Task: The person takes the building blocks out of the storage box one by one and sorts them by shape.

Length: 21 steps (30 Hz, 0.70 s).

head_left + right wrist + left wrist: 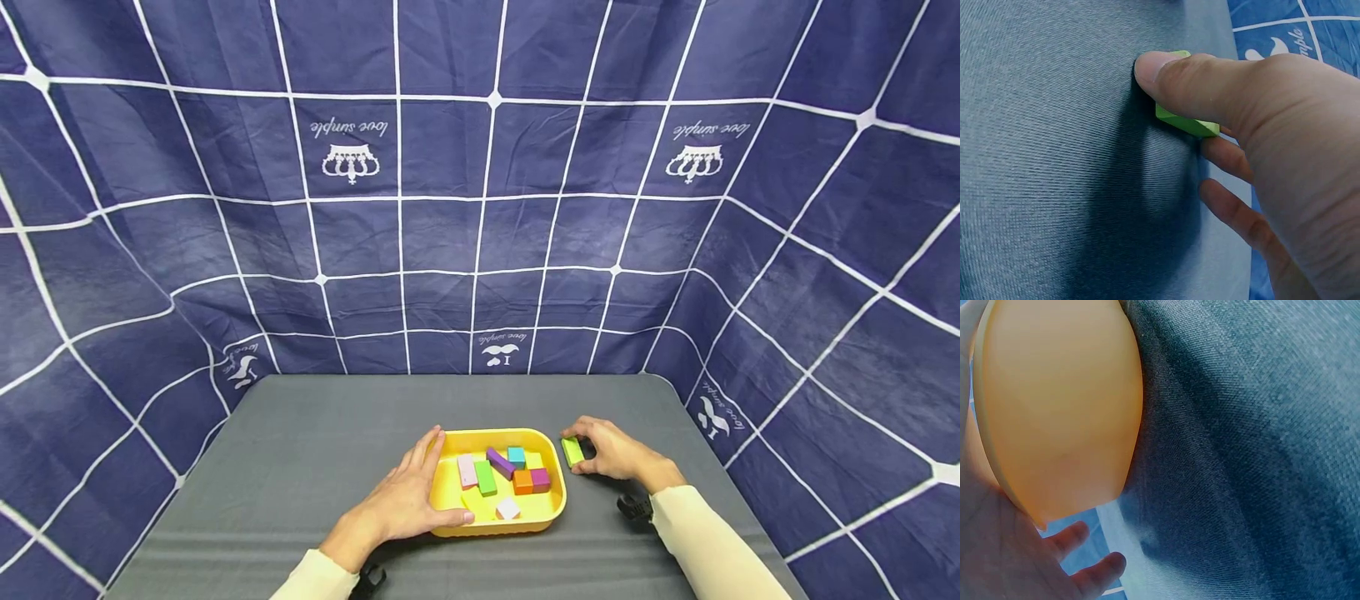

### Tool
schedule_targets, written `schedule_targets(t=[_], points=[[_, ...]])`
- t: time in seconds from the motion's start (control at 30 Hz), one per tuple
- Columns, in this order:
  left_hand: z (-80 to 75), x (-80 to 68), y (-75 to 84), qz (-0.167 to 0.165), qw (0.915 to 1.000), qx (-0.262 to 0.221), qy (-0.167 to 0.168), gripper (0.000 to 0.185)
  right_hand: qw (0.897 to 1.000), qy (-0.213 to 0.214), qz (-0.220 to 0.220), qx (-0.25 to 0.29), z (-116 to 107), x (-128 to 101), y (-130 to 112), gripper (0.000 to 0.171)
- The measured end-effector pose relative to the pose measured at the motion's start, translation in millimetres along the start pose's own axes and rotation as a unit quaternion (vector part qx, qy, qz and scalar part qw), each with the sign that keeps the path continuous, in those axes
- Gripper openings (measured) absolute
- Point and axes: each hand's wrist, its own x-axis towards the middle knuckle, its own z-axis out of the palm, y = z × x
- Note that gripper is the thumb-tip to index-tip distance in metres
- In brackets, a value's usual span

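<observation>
The right hand (615,454) pinches a small light-green rectangular block (573,451) between thumb and fingers; in the right wrist view the thumb (1172,78) lies across the block's top and the other fingers curl behind it, with only one green edge (1188,125) showing under the thumb. The block sits low on the grey cloth-covered tabletop (315,442), touching it or just above it; which of the two cannot be told. It lies at the fingertips of that hand, on the side facing the other hand.

The left hand (408,496) rests spread against the near left side of a yellow plastic tray with rounded corners (551,508), its fingers straight along the left wall and its thumb lying on the front rim. In the left wrist view the tray's smooth yellow outer wall (1060,406) fills the space right beside the palm (997,556).

The tray stands between the two hands, and the light-green block is just beyond its right rim, apart from it. Inside the tray lie several small coloured blocks: pink (467,471), green (485,477), purple (500,463), teal (516,456), orange (522,482), magenta (540,479) and a pale one (507,508) near the front wall.
</observation>
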Motion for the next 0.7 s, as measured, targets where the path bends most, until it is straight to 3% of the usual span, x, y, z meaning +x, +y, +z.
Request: schedule_targets(t=[0.27,0.5,0.7], points=[[-1.1,0.2,0.2,0.001,1.0000,0.004,-0.002,0.145,1.000,0.004,-0.003,-0.006,-0.2,0.3,-3.3,0.062],[-0.5,-2.1,-0.3,0.002,1.0000,0.003,0.000,0.146,1.000,0.009,0.003,-0.029,-16.3,5.1,-24.4,0.062],[-0.3,-1.7,0.4,0.004,1.0000,-0.001,0.005,0.145,0.998,0.015,-0.021,-0.050,-30.6,15.4,-45.2,0.060]])
